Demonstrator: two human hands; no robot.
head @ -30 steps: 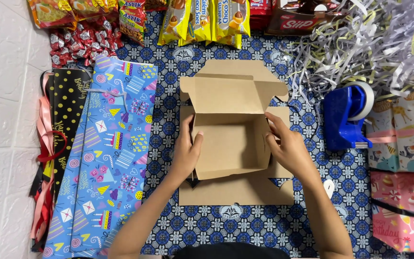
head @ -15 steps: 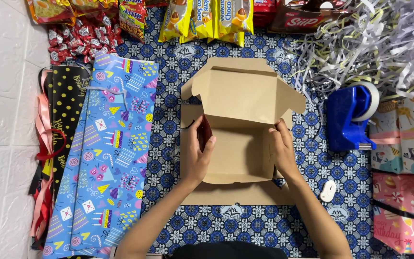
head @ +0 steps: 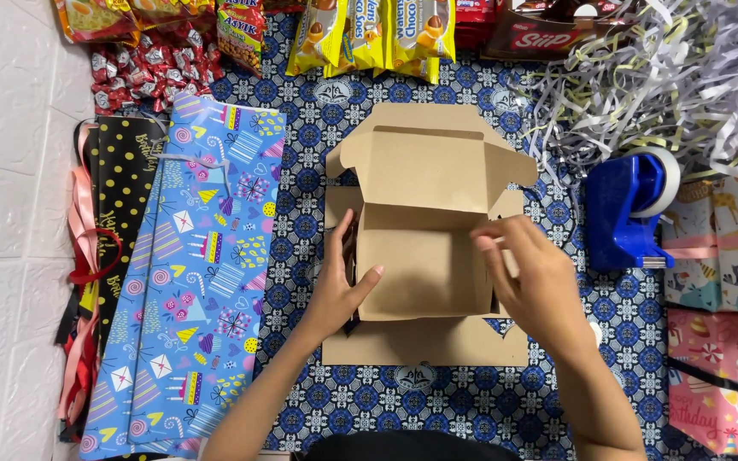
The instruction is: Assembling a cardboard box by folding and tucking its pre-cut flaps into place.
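Far left: ribbons [head: 79,324] in pink and red beside a black dotted gift bag [head: 121,196], all lying flat. Next, a blue gift bag [head: 190,282] with party prints, lying flat on the patterned blue cloth [head: 301,213]. Red wrapped candies [head: 143,77] sit above it.

Centre: we see a brown cardboard box [head: 424,256], half folded, in the middle of the cloth, lid flap tilted up at the far side. Left hand [head: 339,286] rests against the box's left wall, fingers held together along it, thumb stretched across the inner floor. Right hand [head: 531,277] is at the right wall, fingers curled and close together; it may be pinching the side flap, but its back hides the contact, so we cannot tell. Yellow snack packets [head: 377,34] lie along the far edge.

Right: shredded paper strips [head: 659,77] heaped at the far corner, a blue tape dispenser [head: 629,209] just beside the box, then patterned gift bags [head: 723,307] at the edge.
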